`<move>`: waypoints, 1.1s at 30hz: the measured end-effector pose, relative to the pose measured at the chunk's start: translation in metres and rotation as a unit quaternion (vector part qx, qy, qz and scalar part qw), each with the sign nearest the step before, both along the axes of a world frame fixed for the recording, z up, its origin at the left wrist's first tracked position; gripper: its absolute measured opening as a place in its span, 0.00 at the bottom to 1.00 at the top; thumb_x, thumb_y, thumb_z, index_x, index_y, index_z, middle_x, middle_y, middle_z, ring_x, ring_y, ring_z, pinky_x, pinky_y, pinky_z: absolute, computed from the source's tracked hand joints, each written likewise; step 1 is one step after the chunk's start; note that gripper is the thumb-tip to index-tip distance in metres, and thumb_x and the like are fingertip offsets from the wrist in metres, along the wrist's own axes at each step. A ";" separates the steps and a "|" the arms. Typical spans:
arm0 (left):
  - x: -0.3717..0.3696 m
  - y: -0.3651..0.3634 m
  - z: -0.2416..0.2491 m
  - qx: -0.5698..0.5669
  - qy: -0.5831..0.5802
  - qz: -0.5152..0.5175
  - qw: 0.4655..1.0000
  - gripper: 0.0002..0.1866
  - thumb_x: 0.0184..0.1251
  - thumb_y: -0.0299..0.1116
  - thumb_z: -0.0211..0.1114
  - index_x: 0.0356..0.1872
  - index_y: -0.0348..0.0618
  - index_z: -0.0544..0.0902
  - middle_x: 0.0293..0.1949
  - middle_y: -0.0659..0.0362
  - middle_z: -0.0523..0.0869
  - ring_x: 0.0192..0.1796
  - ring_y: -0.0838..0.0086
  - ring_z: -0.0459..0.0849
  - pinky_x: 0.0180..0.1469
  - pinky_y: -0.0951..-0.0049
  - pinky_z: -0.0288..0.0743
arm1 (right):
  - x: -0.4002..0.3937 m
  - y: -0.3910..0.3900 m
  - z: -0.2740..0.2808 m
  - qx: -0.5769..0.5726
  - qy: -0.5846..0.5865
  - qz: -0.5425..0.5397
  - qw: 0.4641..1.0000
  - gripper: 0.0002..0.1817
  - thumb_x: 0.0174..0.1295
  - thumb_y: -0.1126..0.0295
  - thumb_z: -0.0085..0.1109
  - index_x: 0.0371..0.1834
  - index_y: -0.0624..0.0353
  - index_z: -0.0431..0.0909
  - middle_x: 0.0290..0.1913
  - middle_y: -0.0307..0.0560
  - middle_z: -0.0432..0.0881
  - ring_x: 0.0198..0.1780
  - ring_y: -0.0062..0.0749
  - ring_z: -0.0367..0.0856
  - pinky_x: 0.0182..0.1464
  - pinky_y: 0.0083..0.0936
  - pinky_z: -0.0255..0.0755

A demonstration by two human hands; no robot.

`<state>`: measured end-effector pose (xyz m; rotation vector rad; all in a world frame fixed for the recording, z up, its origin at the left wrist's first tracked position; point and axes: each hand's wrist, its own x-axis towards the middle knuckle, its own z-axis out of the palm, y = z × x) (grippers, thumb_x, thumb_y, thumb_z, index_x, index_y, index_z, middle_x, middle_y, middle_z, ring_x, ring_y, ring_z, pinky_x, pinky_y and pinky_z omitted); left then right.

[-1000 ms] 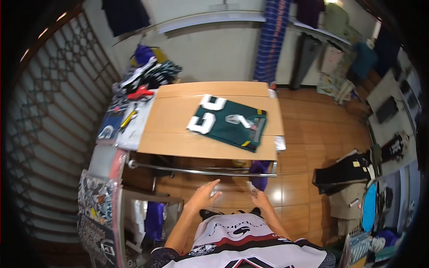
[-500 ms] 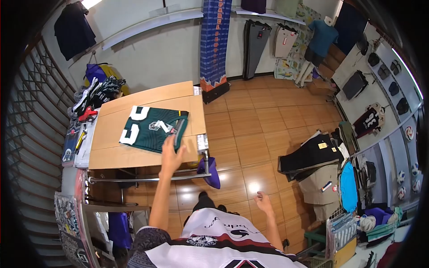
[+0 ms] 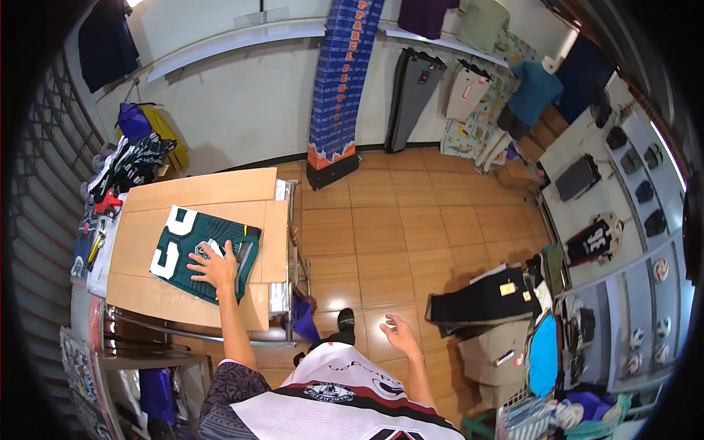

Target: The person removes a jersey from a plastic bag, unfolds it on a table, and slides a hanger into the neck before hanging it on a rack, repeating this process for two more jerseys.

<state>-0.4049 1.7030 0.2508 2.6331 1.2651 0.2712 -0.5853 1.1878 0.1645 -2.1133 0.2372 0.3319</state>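
A folded dark green garment [image 3: 186, 281] with large white figures lies on the cardboard-covered table [image 3: 136, 293] at the left. My left hand [image 3: 216, 268], fingers spread, rests on the garment's upper surface near its printed crest and tag, partly covering them. My right hand [image 3: 400, 334] hangs in the air above the tiled floor, right of the table, with its fingers apart and nothing held.
A metal rail [image 3: 176, 334] runs along the table's near edge. Behind the table stands a blue printed pillar [image 3: 339, 95]. Folded black trousers [image 3: 477, 299] lie at the right. A dark shoe [image 3: 346, 320] shows on the floor. Striped clothes [image 3: 139, 160] are heaped at the left.
My left hand has moved from the garment's near right edge onto its top and spread out. The whole view has shifted, with the table now lower and further left. My right hand stays raised and empty.
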 end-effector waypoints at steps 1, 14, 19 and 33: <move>0.002 -0.002 0.000 0.001 0.000 0.004 1.000 0.52 0.75 0.75 0.50 0.87 0.48 0.57 0.85 0.27 0.44 0.84 0.21 0.38 0.77 0.17 0.35 | 0.021 -0.006 0.005 -0.004 0.009 0.013 1.000 0.31 0.71 0.58 0.71 0.71 0.65 0.77 0.59 0.64 0.88 0.55 0.47 0.91 0.54 0.38 0.85; 0.015 -0.012 0.002 0.006 -0.038 -0.023 0.999 0.53 0.69 0.73 0.61 0.86 0.49 0.60 0.86 0.31 0.48 0.85 0.25 0.41 0.80 0.23 0.35 | 0.288 0.074 0.066 0.043 -0.062 0.250 0.965 0.28 0.72 0.60 0.68 0.70 0.66 0.78 0.61 0.66 0.88 0.60 0.53 0.89 0.63 0.42 0.82; 0.014 -0.012 0.008 -0.009 -0.045 -0.029 0.999 0.55 0.66 0.73 0.64 0.86 0.52 0.60 0.86 0.35 0.48 0.86 0.29 0.41 0.81 0.25 0.35 | 0.364 0.156 0.114 0.082 -0.068 0.371 0.923 0.26 0.74 0.64 0.68 0.70 0.68 0.77 0.60 0.64 0.88 0.60 0.47 0.89 0.62 0.39 0.84; 0.081 -0.120 0.047 0.003 -0.162 0.193 0.968 0.36 0.62 0.58 0.77 0.71 0.56 0.82 0.80 0.49 0.69 0.84 0.41 0.58 0.75 0.16 0.43 | 0.525 0.413 0.172 0.184 -0.167 0.640 0.727 0.17 0.72 0.69 0.67 0.60 0.67 0.83 0.52 0.62 0.91 0.51 0.48 0.93 0.54 0.36 0.85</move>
